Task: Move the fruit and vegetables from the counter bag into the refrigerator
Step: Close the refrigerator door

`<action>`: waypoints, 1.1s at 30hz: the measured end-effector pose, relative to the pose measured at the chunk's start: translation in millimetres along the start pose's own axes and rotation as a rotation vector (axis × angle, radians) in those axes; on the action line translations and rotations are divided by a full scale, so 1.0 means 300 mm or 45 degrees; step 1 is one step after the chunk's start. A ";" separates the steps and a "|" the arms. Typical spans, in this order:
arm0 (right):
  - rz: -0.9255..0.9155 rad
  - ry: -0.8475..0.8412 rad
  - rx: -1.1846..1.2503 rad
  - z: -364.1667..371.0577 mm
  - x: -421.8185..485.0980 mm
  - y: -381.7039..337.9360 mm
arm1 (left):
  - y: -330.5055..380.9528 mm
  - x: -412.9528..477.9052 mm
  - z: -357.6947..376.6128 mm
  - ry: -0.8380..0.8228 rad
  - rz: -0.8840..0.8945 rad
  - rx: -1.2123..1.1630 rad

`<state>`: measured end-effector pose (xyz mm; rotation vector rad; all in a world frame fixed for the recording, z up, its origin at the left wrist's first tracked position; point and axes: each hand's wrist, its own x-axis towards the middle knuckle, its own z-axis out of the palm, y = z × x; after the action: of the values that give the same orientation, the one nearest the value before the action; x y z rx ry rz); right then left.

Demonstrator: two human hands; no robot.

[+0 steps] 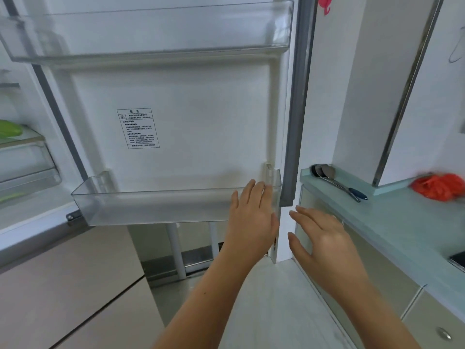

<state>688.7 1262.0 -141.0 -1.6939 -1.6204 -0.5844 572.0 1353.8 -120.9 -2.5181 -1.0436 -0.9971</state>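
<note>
Your fridge door [176,117] is swung wide open, inner side facing you. Your left hand [251,217] is flat against the right end of the lower clear door bin [151,205], fingers [249,192] spread and released, not gripping anything. Your right hand [324,243] hovers just beside the door's outer edge, fingers loose and empty too. I can't tell if it actually touches the door.

The red bag [439,186] sits on the pale green surface [392,222] by its back edge, well apart from both hands, and it's kinda blurry, so what's in it is hard to say. A couple of metal spoons [334,178] lie at the surface's far left corner, close to the fridge. Inside the fridge, something green [10,129] is already on the glass shelf [25,138] at the far left, above a clear drawer [27,165].
</note>
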 end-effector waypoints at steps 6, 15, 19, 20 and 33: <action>0.006 -0.026 0.018 0.003 -0.011 0.007 | 0.002 -0.027 0.002 0.062 -0.006 -0.117; -0.059 -0.120 0.128 -0.039 -0.067 -0.015 | 0.024 -0.125 -0.077 0.079 -0.055 -0.103; -0.082 -0.132 0.214 -0.062 -0.113 -0.065 | 0.025 -0.199 -0.144 0.092 -0.053 -0.074; -0.083 -0.120 0.230 -0.071 -0.123 -0.081 | 0.025 -0.220 -0.164 0.087 -0.059 -0.064; -0.177 -0.148 0.289 -0.252 -0.290 -0.393 | -0.033 -0.534 -0.452 0.064 -0.153 0.041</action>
<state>574.3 1143.3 -135.2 -1.4804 -1.8238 -0.3576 414.9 1214.7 -128.9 -2.4161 -1.1987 -1.0615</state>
